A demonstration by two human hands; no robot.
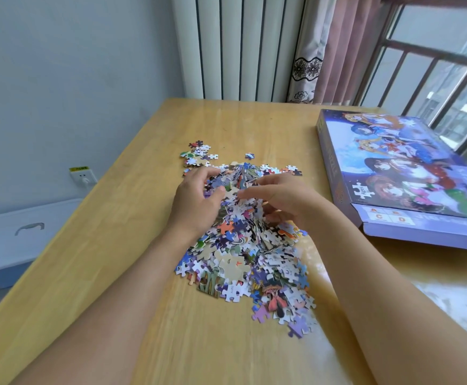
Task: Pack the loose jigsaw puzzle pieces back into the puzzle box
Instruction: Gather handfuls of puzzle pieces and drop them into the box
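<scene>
A heap of loose jigsaw pieces (254, 259) lies in the middle of the wooden table (115, 245). A small cluster of pieces (199, 154) sits apart at the heap's far left, and a single piece (249, 156) lies beyond it. My left hand (196, 202) and my right hand (285, 198) rest on the far part of the heap, fingers curled around a bunch of pieces between them. The purple puzzle box (402, 176) with a cartoon picture lies at the right, its lid on and an end flap showing at the near end.
A white radiator (237, 45) and a pink curtain (338, 45) stand behind the table. A barred window (443, 73) is at the right. Left of the table are a white storage bin (18, 237) and a wall socket (83, 176).
</scene>
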